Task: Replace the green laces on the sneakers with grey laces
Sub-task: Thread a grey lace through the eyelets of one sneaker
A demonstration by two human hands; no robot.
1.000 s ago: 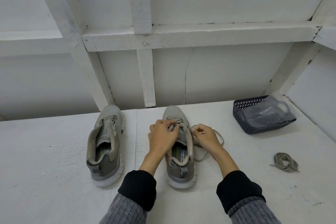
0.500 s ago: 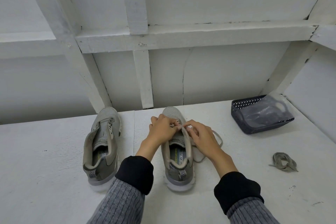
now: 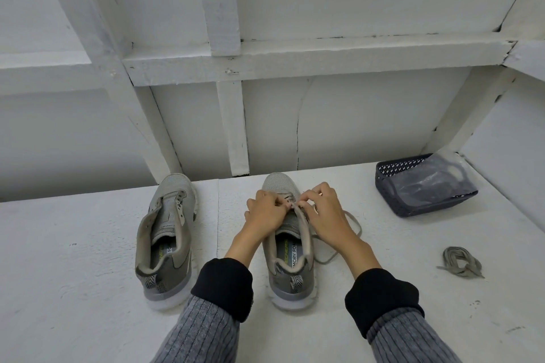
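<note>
**Two sneakers on a white bench, surrounding items**

Right sneaker – grey, toe pointing away, centre of the white tabletop. Both hands meet over its front eyelets. Left hand: fingers curled, pinching at the lace by the eyelets. Right hand: fingertips pinching the same spot from the right. The hands hide the eyelets, so the threading there cannot be read. A lace trails off the shoe's right side in a loose loop on the tabletop.

Left sneaker – grey, no lace in its eyelets, standing apart to the left, toe also pointing away.

Bundled lace – lying loose at near right, well apart from the shoes.

Dark mesh basket – far right, holding a clear plastic bag; contents indistinct.

White framed wall behind. Sleeves – grey ribbed with black cuffs.
</note>
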